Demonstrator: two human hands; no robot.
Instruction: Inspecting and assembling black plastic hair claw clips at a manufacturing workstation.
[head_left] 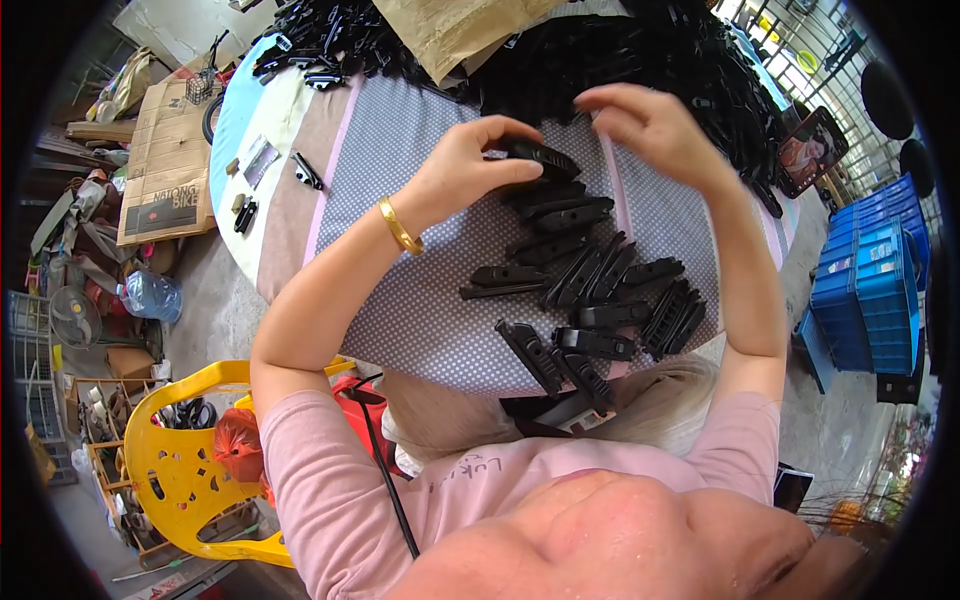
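Handling single pieces, it seems, the left hand (462, 168) pinches a black part (546, 157) beside the cluster (602, 272) on the table (385, 130); the right hand (660, 132) curls loosely, apparently empty, and the next move calls for a steady pinch.

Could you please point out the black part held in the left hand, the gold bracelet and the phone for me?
Black part (551, 156) in the left hand (462, 168), head view: its exposed upper side.
Gold bracelet (398, 227), head view: middle of its band.
Phone (812, 152), head view: middle of its screen.
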